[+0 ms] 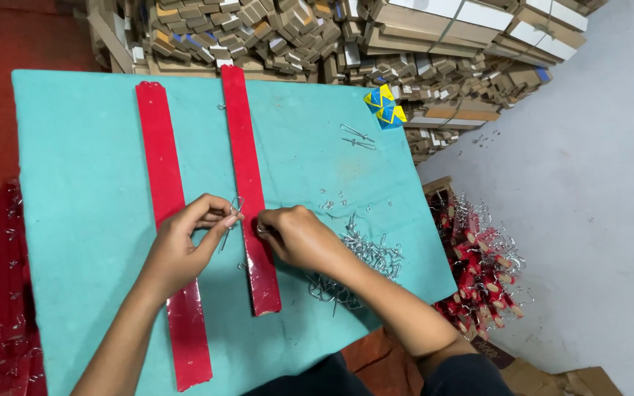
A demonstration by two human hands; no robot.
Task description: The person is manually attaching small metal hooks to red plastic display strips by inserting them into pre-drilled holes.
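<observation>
Red strips (246, 161), 2 of them, lay lengthwise on a teal board (75, 183). The right hand (299, 236) pressed curled fingers on the nearer strip, while the left hand (181, 246) pinched a wire hook (230, 220) beside it.

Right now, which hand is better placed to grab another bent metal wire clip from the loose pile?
Probably the right hand: the pile of bent metal wire clips lies beside its wrist, while the left hand pinches a wire clip.

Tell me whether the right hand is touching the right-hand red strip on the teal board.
Touching. The head view shows the right hand resting its fingers on the right-hand red strip, no gap visible.
</observation>
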